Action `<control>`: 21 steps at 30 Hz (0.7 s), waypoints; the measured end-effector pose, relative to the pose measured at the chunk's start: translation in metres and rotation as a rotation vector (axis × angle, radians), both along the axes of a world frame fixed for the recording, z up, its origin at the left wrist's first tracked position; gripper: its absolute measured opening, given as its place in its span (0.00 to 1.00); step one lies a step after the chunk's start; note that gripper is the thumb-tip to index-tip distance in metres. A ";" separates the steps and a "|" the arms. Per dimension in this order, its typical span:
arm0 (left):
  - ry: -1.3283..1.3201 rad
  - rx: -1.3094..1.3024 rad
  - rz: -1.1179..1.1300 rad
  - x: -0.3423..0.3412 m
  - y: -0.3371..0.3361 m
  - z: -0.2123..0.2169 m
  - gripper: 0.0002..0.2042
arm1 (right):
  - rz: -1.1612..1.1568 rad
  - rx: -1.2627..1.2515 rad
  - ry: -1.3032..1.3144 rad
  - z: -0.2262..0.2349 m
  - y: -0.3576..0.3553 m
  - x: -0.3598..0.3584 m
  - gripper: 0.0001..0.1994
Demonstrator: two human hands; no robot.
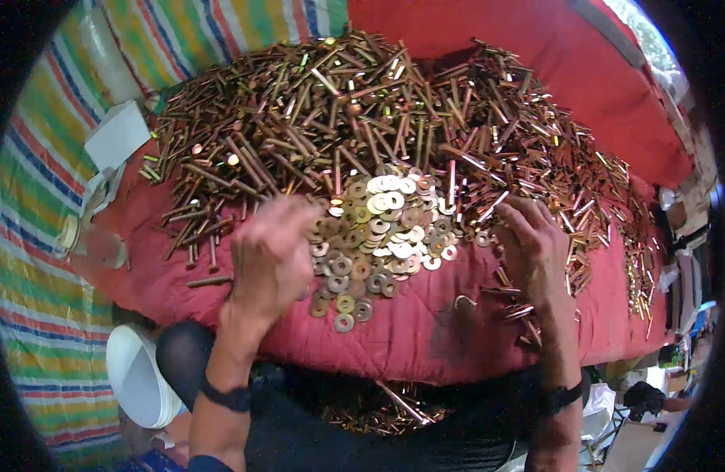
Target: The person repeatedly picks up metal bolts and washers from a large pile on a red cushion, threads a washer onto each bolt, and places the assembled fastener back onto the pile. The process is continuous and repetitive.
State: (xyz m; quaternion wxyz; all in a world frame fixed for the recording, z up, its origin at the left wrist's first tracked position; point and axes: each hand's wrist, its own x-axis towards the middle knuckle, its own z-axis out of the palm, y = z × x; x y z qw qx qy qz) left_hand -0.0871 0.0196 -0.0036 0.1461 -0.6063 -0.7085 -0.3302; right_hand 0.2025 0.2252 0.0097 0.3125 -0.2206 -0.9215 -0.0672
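Note:
My left hand (274,250) is over the left edge of a pile of flat metal washers (386,232). Motion smears its fingers, so whether they grip anything is hidden. My right hand (533,244) is to the right of the washers, fingers curled and fingertips together on a shiny coppery bolt (492,208). Behind both hands rises a large heap of long brassy bolts (299,118), spreading down the right side too. One loose bolt (209,281) lies left of my left wrist. A curved metal piece (465,301) rests on the red cloth between my arms.
Red padded cloth (394,338) covers the work surface. At the left are a white box (117,135), a clear jar (99,248) and stacked white buckets (138,377) beside a striped tarp (52,330). More bolts (386,417) lie below the front edge. Clutter lines the right side.

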 end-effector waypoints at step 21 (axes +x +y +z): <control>0.157 0.124 0.206 -0.048 0.007 -0.029 0.15 | 0.126 0.208 0.030 -0.008 0.017 -0.011 0.12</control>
